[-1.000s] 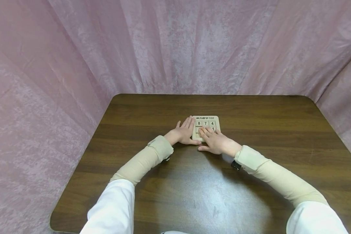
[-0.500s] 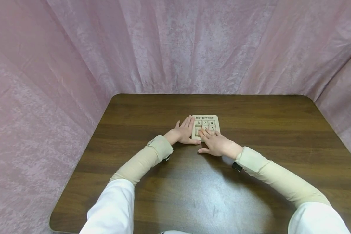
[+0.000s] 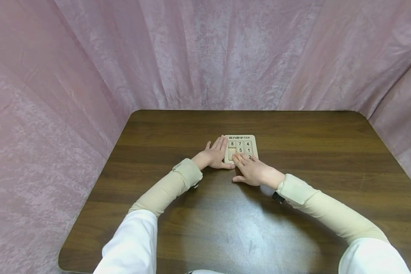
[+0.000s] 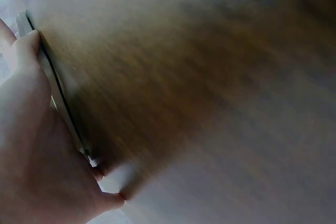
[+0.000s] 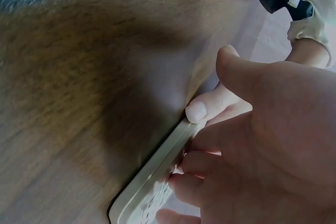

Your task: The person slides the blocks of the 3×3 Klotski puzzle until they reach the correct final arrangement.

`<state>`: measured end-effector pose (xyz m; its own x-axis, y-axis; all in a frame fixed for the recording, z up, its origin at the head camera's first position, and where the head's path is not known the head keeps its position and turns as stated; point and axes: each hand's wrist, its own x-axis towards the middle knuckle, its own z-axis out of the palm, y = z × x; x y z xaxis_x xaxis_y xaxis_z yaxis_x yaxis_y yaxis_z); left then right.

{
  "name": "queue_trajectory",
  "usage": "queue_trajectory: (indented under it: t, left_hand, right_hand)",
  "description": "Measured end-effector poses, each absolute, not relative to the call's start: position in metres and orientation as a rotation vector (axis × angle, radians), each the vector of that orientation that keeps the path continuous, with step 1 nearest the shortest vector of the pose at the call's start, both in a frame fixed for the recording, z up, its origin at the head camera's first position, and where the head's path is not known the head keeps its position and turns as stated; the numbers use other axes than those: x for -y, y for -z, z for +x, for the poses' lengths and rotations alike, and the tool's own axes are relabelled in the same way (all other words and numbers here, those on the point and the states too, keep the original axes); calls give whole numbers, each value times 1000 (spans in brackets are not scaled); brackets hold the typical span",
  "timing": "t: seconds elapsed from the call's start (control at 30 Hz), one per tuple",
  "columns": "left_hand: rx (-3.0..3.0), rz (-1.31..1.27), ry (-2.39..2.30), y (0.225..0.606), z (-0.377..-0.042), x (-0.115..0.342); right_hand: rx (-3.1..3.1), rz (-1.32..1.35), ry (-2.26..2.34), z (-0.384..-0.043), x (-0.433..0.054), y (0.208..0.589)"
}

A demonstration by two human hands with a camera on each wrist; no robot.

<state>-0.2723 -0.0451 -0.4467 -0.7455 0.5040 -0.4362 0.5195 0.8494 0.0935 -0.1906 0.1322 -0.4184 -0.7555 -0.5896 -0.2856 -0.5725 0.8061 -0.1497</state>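
Observation:
A pale number sliding puzzle (image 3: 234,137) lies flat on the table, dark characters along its far rim. Tiles 8, 7 and 4 fill the far row. The middle row has a gap (image 3: 232,150) at left, then 5 and 1. A 2 tile (image 3: 249,156) shows at near right. My left hand (image 3: 215,155) lies along the puzzle's left side, fingers straight, thumb against the near edge. The fingertips of my right hand (image 3: 255,170) rest on the near row, partly covering a tile (image 3: 230,156) at near left. Its thumb points left, off the puzzle.
The brown wooden table (image 3: 178,129) has rounded corners and a bright reflection near its front. Pink curtains (image 3: 205,53) hang behind it and at its sides. Each wrist wears a pale band with a small black device (image 3: 278,197).
The near-left tile has slid toward me from the middle row, leaving the gap behind it. My right hand has drawn slightly nearer me, uncovering 5 and 2. My left hand has barely moved.

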Motion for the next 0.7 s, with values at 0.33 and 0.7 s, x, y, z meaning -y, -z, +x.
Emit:
queue_trajectory:
  t: [0.33,0.7]
  left_hand:
    - [-2565,738,32,447,-272,45]
    - [-2568,727,54,448,-272,44]
  right_hand:
    - [-2663,-897,92,-190,-133,419]
    - [-2634,-899,126,-199,-137,414]
